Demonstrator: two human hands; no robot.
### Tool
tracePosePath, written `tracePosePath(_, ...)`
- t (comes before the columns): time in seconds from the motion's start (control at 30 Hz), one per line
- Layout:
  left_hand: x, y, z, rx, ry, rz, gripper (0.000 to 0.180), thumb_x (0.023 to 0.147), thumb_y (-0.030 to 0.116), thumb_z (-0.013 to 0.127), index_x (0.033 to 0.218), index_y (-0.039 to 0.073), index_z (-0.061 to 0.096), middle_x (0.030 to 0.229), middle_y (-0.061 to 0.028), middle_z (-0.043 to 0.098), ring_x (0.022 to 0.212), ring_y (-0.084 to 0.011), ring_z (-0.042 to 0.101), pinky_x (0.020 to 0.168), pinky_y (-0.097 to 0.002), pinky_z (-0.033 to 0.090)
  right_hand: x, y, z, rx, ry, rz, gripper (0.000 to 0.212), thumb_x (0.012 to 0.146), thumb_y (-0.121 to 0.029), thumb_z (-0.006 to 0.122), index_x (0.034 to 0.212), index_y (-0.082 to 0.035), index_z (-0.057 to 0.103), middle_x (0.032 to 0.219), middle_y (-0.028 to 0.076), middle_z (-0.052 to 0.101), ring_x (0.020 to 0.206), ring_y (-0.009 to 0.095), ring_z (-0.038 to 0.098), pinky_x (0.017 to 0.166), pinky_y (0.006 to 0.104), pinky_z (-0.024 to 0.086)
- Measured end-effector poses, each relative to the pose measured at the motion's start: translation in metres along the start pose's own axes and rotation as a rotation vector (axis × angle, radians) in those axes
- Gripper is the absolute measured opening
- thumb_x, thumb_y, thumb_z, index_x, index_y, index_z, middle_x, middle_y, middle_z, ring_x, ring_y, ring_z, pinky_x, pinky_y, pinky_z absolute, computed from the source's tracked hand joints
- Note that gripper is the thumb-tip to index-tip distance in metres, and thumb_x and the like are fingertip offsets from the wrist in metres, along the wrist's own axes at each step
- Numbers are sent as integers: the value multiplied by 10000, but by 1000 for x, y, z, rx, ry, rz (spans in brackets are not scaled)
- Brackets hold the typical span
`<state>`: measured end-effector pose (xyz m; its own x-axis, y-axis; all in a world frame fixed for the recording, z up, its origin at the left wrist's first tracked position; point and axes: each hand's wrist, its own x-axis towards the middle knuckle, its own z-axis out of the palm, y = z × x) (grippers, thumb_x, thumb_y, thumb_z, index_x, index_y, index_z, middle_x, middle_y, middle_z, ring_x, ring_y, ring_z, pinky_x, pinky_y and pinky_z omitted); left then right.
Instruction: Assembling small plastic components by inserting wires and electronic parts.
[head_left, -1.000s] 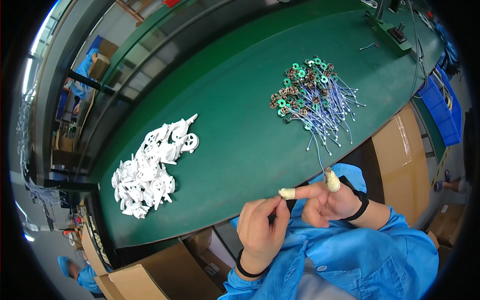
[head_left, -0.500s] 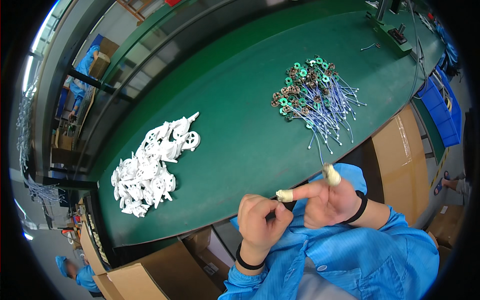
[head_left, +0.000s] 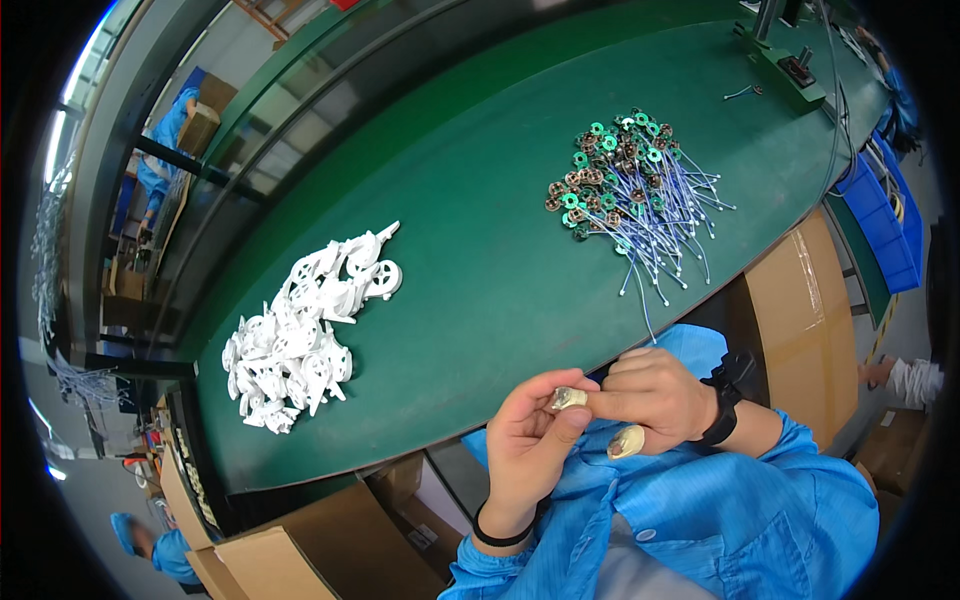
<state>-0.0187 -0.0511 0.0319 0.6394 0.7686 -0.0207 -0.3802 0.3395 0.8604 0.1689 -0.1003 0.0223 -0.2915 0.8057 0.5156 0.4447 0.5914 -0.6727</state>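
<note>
Here both hands meet just off the near edge of the green surface (head_left: 480, 240), over the person's blue-sleeved lap. The left hand (head_left: 528, 432) is curled, thumb and fingers pinched on a small pale, glinting piece (head_left: 566, 398) at its fingertips; what the piece is exactly is too small to tell. The right hand (head_left: 652, 396) lies just to the right, touching the left, its fingers folded in toward the same piece, and one fingertip wears a yellowish finger cot (head_left: 627, 442) that points down and near. Whether the right hand truly grips the piece or only steadies it cannot be told. A black wristband (head_left: 727, 396) sits on the right wrist and a thin dark band (head_left: 500, 538) on the left.

On the surface, to the far right, lies a heap of small green and brown coils with blue-white wires (head_left: 628, 190), the wires trailing toward the near edge, well apart from the hands. To the left lies a pile of white plastic parts (head_left: 305, 330), also well apart. A blue bin (head_left: 885, 225) stands off the right end of the surface, with a brown cardboard box (head_left: 795, 320) below the edge there, and another cardboard box (head_left: 320, 550) is near left under the surface
</note>
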Motion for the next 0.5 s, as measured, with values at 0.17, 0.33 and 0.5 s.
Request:
tracePosePath(0.17,-2,-1,2,36,37,61,345,881,-30,615,1212,-53,521,1134,-169,617,986,-161,608,871,-276,494,-6,-4,11,231,19,121,510,875,-300,638,1284,-20,517,703,69,573,591,268,566,549,348,441)
tracePosePath(0.33,-3,-4,3,74,79,130,319,882,-36,610,1191,-52,534,1119,-177,623,973,-161,611,856,-276,500,-13,-12,15,822,-49,272,581,921,-162,578,1433,-41,329,708,57,570,595,195,557,569,293,439)
tracePosePath(0.5,-4,-5,6,130,108,203,298,880,-54,602,1172,-47,544,1108,-181,624,960,-163,615,841,-272,507,-23,-9,14,1293,-147,341,620,977,-155,489,1498,-57,168,712,69,556,609,147,518,580,282,437)
